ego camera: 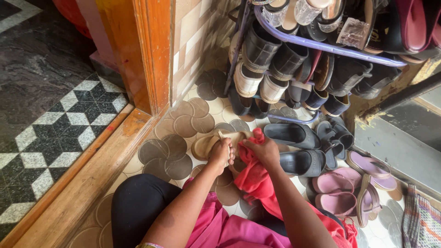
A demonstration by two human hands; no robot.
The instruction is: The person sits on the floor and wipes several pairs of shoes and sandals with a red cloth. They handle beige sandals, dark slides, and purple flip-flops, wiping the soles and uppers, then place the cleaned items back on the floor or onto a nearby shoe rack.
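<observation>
From the head view, the person crouches on the patterned tile floor (170, 151) beside a wooden door frame (151, 50). The left hand (221, 154) is curled around the strap of a tan sandal (209, 143), gripping it and tilting the shoe up off the floor near the toe end. The right hand (262, 149) is bunched on a red cloth (255, 177) and presses it against the sandal's inner side; its fingers are closed over the fabric, though how tightly is hard to tell from this angle. The sandal sits just in front of the knees, between the door frame and a pair of dark grey slip-ons (298, 147). Pink sandals (340, 190) lie further right, and a shoe rack (312, 43) crammed with dark and white footwear stands behind. Judged from the grip and the cloth's contact, the step in hand is wiping the sandal. Any further stroke calls for the left hand to hold the shoe steady, or turn it, so the cloth meets a fresh part of the strap or sole without slipping off the narrow edge.
</observation>
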